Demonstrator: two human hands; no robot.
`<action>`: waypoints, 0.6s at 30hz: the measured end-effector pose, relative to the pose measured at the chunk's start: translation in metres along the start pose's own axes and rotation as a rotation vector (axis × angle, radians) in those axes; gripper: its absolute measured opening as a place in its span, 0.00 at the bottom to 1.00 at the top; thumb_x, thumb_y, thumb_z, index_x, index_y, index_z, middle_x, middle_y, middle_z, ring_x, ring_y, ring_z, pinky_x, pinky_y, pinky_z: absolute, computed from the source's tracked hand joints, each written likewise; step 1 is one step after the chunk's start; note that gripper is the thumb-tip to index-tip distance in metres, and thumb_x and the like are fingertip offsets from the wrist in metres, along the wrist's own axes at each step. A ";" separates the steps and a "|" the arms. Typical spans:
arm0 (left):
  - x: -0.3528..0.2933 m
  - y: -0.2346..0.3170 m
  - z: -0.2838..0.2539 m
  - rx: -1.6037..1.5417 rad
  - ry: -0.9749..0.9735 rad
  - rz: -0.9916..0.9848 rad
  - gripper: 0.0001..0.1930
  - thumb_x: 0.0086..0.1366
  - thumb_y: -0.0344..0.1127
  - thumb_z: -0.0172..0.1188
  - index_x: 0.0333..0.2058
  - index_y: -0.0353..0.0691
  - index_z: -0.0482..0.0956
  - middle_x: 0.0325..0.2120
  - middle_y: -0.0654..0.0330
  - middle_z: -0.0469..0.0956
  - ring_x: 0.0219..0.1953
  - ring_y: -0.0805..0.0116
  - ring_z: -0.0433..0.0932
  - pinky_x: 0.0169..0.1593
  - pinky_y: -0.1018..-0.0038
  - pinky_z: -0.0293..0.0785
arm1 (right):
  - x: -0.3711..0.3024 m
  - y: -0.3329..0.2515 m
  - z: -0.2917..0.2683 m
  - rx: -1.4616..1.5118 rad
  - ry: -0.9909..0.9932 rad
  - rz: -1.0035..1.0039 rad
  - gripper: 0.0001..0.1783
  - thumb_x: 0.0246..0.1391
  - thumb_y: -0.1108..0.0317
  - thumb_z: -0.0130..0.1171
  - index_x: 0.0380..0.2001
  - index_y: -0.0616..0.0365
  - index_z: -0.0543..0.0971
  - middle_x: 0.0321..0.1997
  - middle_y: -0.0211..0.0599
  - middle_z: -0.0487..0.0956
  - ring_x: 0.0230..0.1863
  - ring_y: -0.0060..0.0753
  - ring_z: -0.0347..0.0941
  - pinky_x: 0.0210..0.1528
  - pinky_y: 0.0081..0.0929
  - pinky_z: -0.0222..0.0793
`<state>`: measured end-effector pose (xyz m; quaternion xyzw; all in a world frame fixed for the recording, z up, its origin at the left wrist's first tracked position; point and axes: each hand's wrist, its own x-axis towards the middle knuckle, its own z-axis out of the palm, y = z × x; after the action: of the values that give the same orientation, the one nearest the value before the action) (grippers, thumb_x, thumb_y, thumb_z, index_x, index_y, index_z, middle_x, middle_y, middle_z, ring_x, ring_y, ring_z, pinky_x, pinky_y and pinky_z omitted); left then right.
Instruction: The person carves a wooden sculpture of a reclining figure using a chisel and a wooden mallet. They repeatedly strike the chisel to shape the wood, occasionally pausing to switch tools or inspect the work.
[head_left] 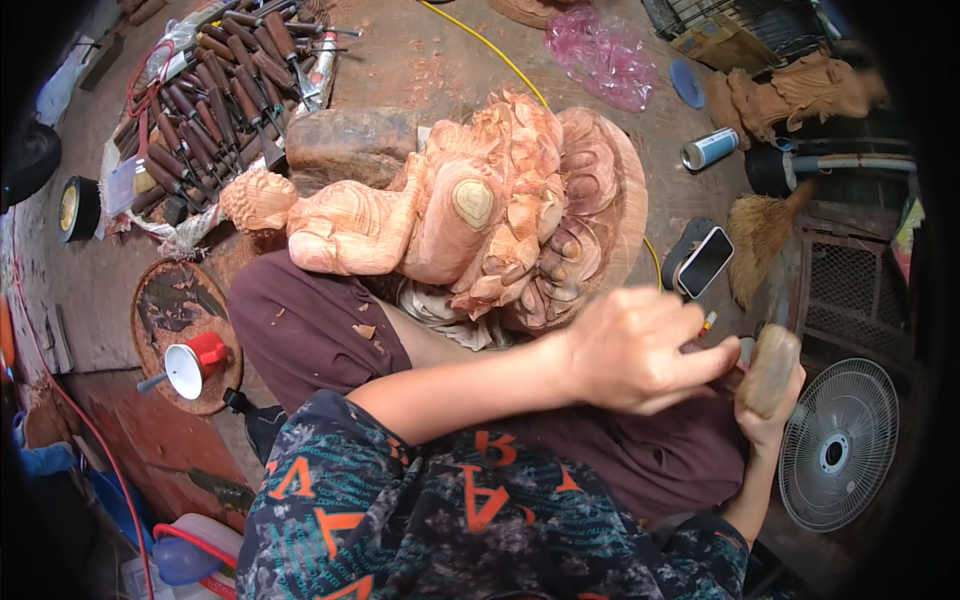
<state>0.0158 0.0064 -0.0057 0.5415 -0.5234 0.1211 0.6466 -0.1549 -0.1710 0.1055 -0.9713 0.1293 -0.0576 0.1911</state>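
Observation:
My left hand (640, 350) reaches across to the right, its fingers closed and slightly blurred round a slim dark tool, mostly hidden. My right hand (768, 415) grips an oblong grey-brown block (771, 370), like a sharpening stone, beside the left fingertips. Whether tool and block touch, I cannot tell. In front of my crossed legs a carved wooden seated figure (350, 228) lies on its side, head to the left. Its petalled base (600, 200) is on the right. A wooden block (350, 140) lies behind the figure.
Many wood-handled carving chisels (215, 100) lie at the far left. A red and white mug (195, 362) stands on a round board (150, 300). To the right are a phone (704, 263), a can (710, 149), a straw brush (755, 240) and a fan (838, 445). A yellow cord (490, 45) crosses behind.

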 end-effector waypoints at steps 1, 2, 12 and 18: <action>0.000 0.010 0.002 -0.031 -0.019 -0.002 0.15 0.55 0.46 0.62 0.38 0.46 0.81 0.19 0.66 0.63 0.16 0.72 0.67 0.18 0.74 0.61 | -0.005 0.011 -0.001 0.075 -0.010 -0.044 0.26 0.46 0.82 0.59 0.50 0.59 0.65 0.39 0.32 0.67 0.35 0.23 0.63 0.40 0.20 0.63; 0.001 0.018 0.006 -0.040 -0.001 -0.013 0.14 0.55 0.45 0.61 0.38 0.46 0.81 0.19 0.66 0.63 0.16 0.72 0.67 0.19 0.75 0.62 | -0.014 0.016 0.010 0.128 0.076 0.069 0.27 0.46 0.83 0.59 0.50 0.59 0.65 0.40 0.32 0.67 0.36 0.23 0.63 0.40 0.20 0.63; 0.039 -0.019 0.015 -0.025 0.114 0.059 0.19 0.53 0.53 0.64 0.40 0.52 0.80 0.19 0.66 0.64 0.18 0.69 0.70 0.21 0.72 0.65 | -0.016 0.019 0.009 0.349 0.204 0.148 0.26 0.45 0.85 0.57 0.48 0.61 0.65 0.44 0.34 0.65 0.38 0.24 0.62 0.41 0.22 0.63; 0.040 -0.029 0.010 -0.100 0.148 -0.014 0.19 0.50 0.53 0.66 0.38 0.51 0.81 0.18 0.65 0.66 0.17 0.65 0.71 0.20 0.69 0.66 | 0.002 -0.004 0.009 0.325 0.189 0.069 0.24 0.44 0.87 0.57 0.45 0.60 0.65 0.36 0.32 0.64 0.34 0.22 0.61 0.37 0.19 0.61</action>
<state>0.0483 -0.0293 0.0088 0.5018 -0.4757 0.1303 0.7106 -0.1508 -0.1650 0.0991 -0.9130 0.1689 -0.1620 0.3342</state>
